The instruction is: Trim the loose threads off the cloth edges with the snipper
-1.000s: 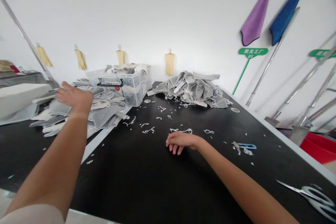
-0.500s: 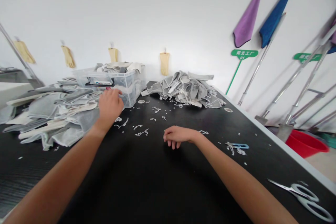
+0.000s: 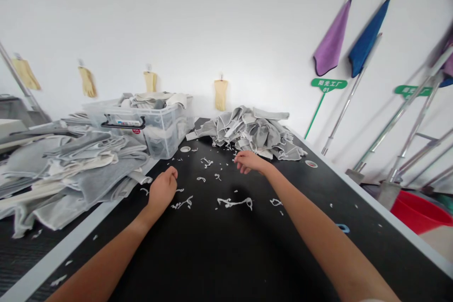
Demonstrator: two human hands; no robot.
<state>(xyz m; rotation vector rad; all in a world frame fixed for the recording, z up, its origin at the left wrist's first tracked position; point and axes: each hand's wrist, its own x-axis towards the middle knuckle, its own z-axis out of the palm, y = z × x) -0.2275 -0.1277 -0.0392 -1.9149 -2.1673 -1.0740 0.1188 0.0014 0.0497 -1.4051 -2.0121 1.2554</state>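
My left hand (image 3: 163, 189) is over the black table, right of a stack of grey and white cloths (image 3: 106, 165). Its fingers curl in, and whatever they may hold is hidden. White thread scraps (image 3: 183, 203) lie beside it. My right hand (image 3: 250, 161) hovers in front of a heap of grey cloth pieces with pale edging (image 3: 255, 127). Its fingers hang loosely bent and slightly apart, with nothing visible in them. A longer white scrap strip (image 3: 234, 203) lies on the table between my forearms.
A clear plastic bin (image 3: 164, 134) full of cloths stands at the back left. A light blue tool handle (image 3: 342, 228) shows past my right forearm. A white ring (image 3: 311, 163) lies near the right edge. A red bucket (image 3: 417, 212) stands beyond the table.
My left hand has come away from the bin's front, nearer and to the right. My right hand has moved forward toward the heap, and the longer scrap strip now shows. The scissors are out of view.
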